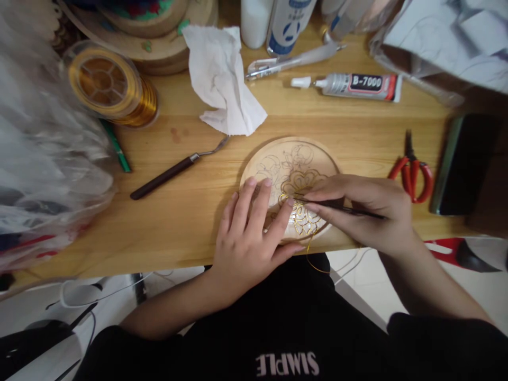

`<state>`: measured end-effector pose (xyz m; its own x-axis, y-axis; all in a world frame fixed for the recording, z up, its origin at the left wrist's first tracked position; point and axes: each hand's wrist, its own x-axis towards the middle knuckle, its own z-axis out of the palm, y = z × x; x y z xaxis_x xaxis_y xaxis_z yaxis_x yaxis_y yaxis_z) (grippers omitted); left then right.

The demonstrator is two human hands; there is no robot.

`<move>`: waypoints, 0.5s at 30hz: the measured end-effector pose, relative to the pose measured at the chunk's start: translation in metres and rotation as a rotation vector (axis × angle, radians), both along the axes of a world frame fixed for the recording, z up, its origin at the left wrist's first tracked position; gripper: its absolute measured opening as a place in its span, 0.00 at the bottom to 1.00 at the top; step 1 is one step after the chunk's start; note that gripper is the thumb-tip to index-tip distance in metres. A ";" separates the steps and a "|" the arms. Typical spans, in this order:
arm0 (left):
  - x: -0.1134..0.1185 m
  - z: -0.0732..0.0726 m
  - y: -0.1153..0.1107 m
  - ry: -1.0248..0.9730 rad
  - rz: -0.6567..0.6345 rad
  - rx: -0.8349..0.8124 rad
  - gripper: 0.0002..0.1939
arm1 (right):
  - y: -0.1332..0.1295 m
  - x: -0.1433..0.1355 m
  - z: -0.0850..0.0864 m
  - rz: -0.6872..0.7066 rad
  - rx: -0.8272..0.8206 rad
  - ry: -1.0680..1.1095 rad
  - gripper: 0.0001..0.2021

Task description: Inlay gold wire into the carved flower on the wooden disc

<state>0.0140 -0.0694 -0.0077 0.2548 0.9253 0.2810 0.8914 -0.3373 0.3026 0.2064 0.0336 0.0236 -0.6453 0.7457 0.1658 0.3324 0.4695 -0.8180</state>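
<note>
A round wooden plate (256,161) with pencilled flower outlines lies at the table's front edge. Gold wire (305,218) forms curved petal shapes on its right part, and a loose end hangs over the edge. My left hand (246,246) rests across the plate's lower left with fingers spread, its index fingertip against the wire. In my right hand (371,206), thumb and fingers pinch a pair of dark tweezers (331,203). The tips meet the wirework beside my left index finger; what exactly they grip is too small to make out.
Left of the plate lies a dark-handled palette knife (169,177). Behind are a gold wire spool (115,87), crumpled tissue (222,76), a pen (289,61) and an uncapped B-7000 glue tube (361,86). Red-handled pliers (411,172) and a phone (462,164) lie right.
</note>
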 end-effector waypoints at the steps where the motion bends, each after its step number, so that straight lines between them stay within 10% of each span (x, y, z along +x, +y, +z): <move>1: 0.000 0.000 0.000 0.001 0.000 -0.002 0.34 | -0.002 0.000 0.000 -0.044 -0.010 0.020 0.10; 6: -0.001 -0.001 -0.001 -0.017 -0.004 -0.017 0.33 | -0.009 0.007 0.001 -0.301 0.037 0.038 0.12; 15: -0.001 -0.002 -0.001 -0.089 -0.016 -0.028 0.36 | -0.010 0.019 -0.001 -0.330 0.273 -0.107 0.12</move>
